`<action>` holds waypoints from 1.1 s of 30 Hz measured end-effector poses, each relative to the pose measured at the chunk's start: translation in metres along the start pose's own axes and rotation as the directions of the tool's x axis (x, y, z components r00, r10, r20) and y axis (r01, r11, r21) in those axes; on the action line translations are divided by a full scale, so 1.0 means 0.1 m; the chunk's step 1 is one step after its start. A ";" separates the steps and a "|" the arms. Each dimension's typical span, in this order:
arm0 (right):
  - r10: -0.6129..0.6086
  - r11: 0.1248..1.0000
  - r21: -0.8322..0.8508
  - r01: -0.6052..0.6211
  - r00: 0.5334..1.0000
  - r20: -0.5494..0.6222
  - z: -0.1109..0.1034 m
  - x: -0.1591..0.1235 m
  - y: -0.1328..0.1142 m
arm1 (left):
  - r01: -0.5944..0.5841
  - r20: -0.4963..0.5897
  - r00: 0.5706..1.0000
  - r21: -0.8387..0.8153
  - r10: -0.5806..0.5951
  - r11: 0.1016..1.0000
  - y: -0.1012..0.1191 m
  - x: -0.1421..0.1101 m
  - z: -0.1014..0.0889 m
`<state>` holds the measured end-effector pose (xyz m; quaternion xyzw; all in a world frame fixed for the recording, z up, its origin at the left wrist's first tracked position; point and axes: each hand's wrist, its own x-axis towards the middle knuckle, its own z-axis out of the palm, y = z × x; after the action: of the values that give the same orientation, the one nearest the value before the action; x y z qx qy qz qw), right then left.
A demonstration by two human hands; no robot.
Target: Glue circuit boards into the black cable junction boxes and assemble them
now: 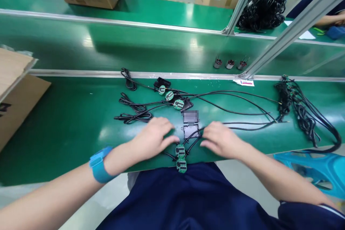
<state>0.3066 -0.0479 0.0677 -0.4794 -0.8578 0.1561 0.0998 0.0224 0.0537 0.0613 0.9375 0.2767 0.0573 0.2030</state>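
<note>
My left hand (155, 138) is over the bench, thumb and fingertips apart with nothing visible between them. A black cable runs from beneath it to two round green circuit boards (180, 151) at the bench's front edge. My right hand (222, 140) has its fingers curled at the black cables (192, 134) that lead right from those boards; its grip is partly hidden. Between my hands lies an opened black plastic case (191, 131), its two halves flat. Behind it, several more boards (178, 104) rest on black cases (186, 104) with cables attached.
Coiled cables (134, 109) lie left of centre, and a bundle of cables (285, 97) on the right. Three small cylindrical parts (230, 64) stand on the back ledge. A cardboard box (18, 104) is at left. Metal posts (291, 25) rise at right. A blue stool (315, 172) stands below.
</note>
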 end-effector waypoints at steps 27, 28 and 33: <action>0.348 0.936 0.008 -0.352 0.921 -0.175 0.16 0.04 0.06 | 0.392 0.516 0.857 -0.649 -0.002 0.652 0.07 0.35 -0.49; 0.370 0.928 -0.008 -0.372 0.924 -0.095 0.15 0.06 0.17 | 0.401 0.497 0.867 -0.650 -0.038 0.645 0.05 0.37 -0.47; 0.302 0.953 0.032 -0.301 0.951 -0.063 -0.19 -0.10 0.53 | 0.413 0.293 0.909 -0.540 -0.296 0.733 -0.03 0.43 -0.22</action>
<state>0.3602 -0.0271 0.0655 -0.6085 -0.7690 0.1627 0.1088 0.0522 0.0876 0.0800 0.7577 0.3986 0.0120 0.5166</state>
